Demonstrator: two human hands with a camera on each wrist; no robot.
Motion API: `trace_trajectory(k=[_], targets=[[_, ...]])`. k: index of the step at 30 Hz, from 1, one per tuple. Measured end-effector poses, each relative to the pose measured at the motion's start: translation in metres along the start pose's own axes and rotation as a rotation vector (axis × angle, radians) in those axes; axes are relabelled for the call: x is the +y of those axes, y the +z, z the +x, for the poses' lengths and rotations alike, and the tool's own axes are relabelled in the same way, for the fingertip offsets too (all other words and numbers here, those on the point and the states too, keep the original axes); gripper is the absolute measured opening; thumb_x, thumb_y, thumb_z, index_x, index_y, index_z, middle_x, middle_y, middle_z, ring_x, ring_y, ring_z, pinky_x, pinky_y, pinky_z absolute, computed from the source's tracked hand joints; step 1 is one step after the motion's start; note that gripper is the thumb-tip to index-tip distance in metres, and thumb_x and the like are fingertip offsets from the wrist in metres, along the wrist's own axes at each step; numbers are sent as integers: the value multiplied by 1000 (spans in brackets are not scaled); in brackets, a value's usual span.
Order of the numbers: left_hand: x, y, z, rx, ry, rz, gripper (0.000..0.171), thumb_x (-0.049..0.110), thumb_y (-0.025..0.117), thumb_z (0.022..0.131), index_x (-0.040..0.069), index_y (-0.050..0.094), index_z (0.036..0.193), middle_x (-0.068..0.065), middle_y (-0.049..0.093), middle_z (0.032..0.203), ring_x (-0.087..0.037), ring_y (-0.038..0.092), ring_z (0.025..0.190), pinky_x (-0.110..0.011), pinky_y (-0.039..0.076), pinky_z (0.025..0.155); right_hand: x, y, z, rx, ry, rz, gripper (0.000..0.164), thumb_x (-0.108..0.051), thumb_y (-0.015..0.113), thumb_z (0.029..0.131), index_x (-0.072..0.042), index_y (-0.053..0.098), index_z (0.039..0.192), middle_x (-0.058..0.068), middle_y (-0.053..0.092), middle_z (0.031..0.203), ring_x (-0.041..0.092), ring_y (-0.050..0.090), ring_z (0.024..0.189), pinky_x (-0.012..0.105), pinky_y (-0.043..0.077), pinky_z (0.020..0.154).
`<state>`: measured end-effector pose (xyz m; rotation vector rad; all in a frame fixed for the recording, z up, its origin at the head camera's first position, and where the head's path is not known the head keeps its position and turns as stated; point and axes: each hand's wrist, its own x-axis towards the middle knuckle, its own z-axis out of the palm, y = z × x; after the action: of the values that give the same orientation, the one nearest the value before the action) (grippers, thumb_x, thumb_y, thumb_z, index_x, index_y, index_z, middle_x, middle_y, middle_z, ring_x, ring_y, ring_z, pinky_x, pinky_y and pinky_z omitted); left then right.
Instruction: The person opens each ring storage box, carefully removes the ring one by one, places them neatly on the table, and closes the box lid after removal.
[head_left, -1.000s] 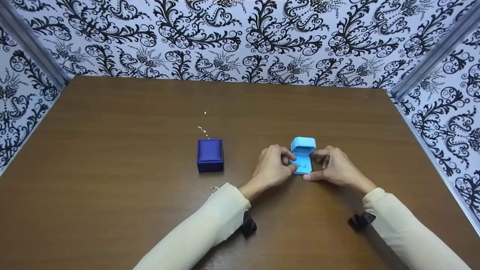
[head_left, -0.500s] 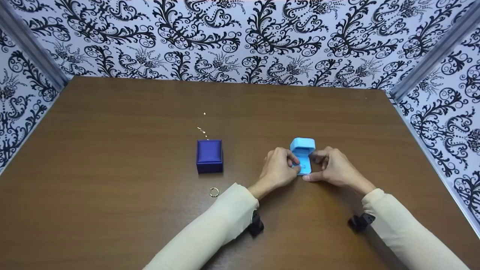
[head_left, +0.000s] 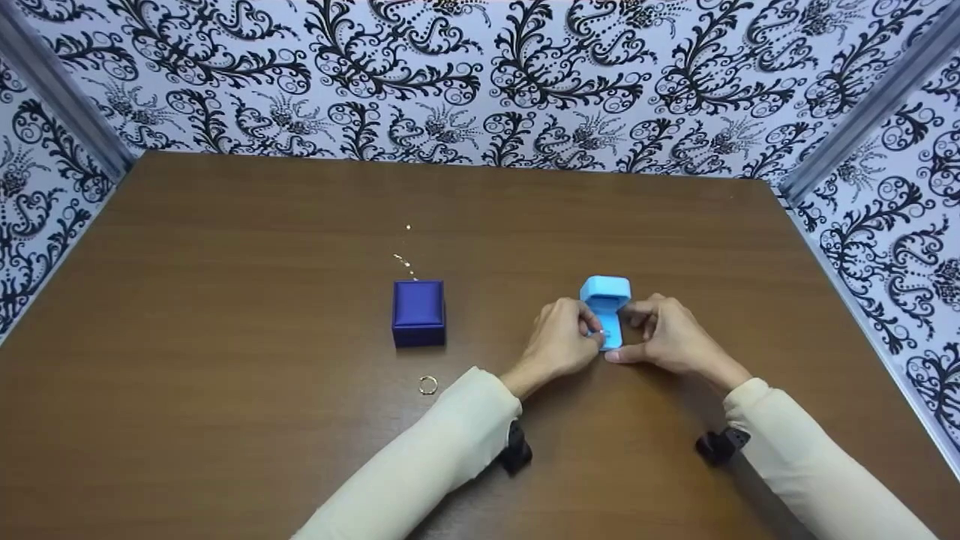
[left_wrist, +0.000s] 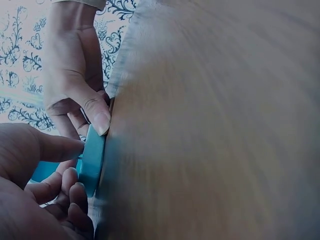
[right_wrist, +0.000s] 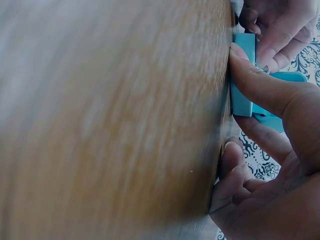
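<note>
A light blue ring box (head_left: 604, 287) stands on the table with its lid raised, right of centre in the head view. My right hand (head_left: 671, 334) holds it from the right, thumb at the front corner and fingers along the side. From the left, my left hand (head_left: 562, 337) reaches into the lower half, thumb and forefinger together at the cushion. A small silver ring (right_wrist: 267, 69) shows right at those fingertips in the right wrist view. The left wrist view shows the box's blue base (left_wrist: 92, 162) between both hands; the ring is mostly hidden there.
A dark blue jewellery box (head_left: 418, 313) stands closed to the left. Behind it lies a thin gold chain (head_left: 405, 262), partly hidden. A gold hoop (head_left: 428, 385) lies near my left sleeve (head_left: 457, 420). Patterned walls (head_left: 450, 82) border the brown table (head_left: 247, 315).
My left hand has moved slightly right, further over the box's cushion, and its sleeve has uncovered the gold hoop. The right hand and the ring box have stayed in place.
</note>
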<state>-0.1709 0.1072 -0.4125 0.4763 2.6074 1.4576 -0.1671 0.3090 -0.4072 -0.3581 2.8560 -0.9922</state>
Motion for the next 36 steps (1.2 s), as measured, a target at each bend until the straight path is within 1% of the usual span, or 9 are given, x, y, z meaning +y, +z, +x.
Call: trace_trajectory(k=[12, 18, 25, 28, 31, 36], targets=[[1, -1, -2, -34, -14, -35, 11, 11, 74, 87, 16, 66, 80, 6, 51, 72, -7, 48, 67, -23, 39, 59, -1, 0, -1, 0, 13, 8, 46, -26, 97, 67, -3, 74, 100, 9, 58, 89, 21, 52, 74, 30, 42, 66], [2, -3, -2, -44, -14, -67, 12, 10, 73, 87, 16, 65, 81, 6, 52, 73, -7, 48, 69, -23, 39, 61, -2, 0, -1, 4, 4, 3, 46, -25, 97, 67, -3, 73, 99, 9, 58, 88, 21, 52, 74, 29, 42, 66], [2, -8, -3, -54, -23, -100, 11, 11, 73, 87, 16, 65, 82, 6, 54, 75, -7, 50, 70, -23, 41, 63, -2, 1, -1, 4, -4, -1, 46, -24, 97, 67, -2, 74, 100, 9, 58, 88, 20, 52, 74, 29, 42, 65], [2, -10, -5, -65, -12, -87, 7, 11, 72, 87, 14, 67, 83, 6, 53, 73, -7, 48, 67, -23, 40, 60, -2, 1, -1, 3, -3, -1, 46, -24, 97, 66, -2, 73, 99, 8, 58, 88, 21, 52, 74, 30, 42, 66], [3, -13, -10, -76, 14, -53, 2, 11, 70, 87, 11, 70, 85, 7, 51, 70, -7, 47, 64, -23, 38, 58, -2, 1, -1, 2, -5, 0, 45, -23, 97, 67, -1, 73, 98, 8, 58, 87, 21, 52, 74, 30, 42, 66], [5, -14, -17, -93, 63, 21, 4, 10, 70, 85, 11, 70, 81, 9, 51, 66, -6, 47, 62, -22, 38, 57, -2, 0, 0, 7, -19, -9, 48, -24, 97, 66, 0, 74, 101, 8, 58, 86, 21, 52, 74, 30, 43, 66]])
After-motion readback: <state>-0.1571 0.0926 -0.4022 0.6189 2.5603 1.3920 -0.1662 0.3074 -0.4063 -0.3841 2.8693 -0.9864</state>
